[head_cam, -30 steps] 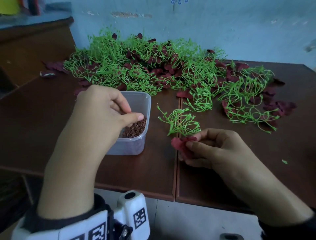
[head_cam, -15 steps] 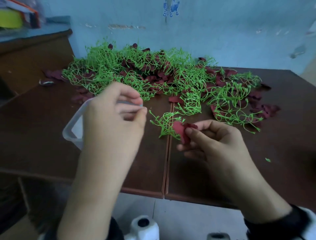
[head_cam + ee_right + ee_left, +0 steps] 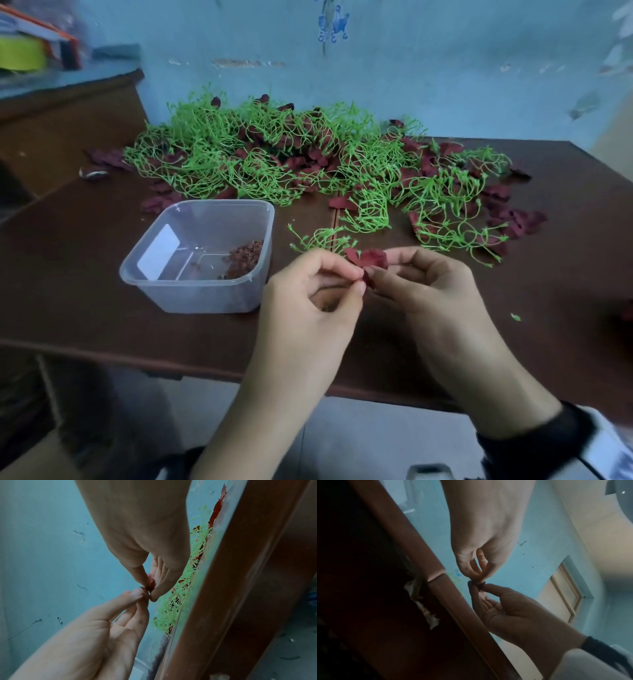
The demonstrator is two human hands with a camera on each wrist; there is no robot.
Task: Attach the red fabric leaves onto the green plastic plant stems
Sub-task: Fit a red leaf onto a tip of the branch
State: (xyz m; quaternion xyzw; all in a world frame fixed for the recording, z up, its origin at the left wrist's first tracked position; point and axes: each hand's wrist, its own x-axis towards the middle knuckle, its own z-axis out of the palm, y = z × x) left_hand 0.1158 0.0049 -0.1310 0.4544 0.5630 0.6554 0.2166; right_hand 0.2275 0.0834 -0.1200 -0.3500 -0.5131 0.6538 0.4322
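left hand (image 3: 318,284): raised over the near edge of the surface (image 3: 102,291), thumb and forefinger tips pinched together against the lower edge of the red leaf (image 3: 368,260); other fingers curled loosely.
right hand (image 3: 421,284): fingertip to fingertip with the left hand, thumb and forefinger pinching the red leaf.
red leaf: between both hands' fingertips, standing up above them.
green stem (image 3: 322,238): just beyond the hands, behind the leaf.
stem pile (image 3: 274,157): well beyond both hands, mixed with dark red leaves.
plastic tub (image 3: 202,255): just left of the left hand.
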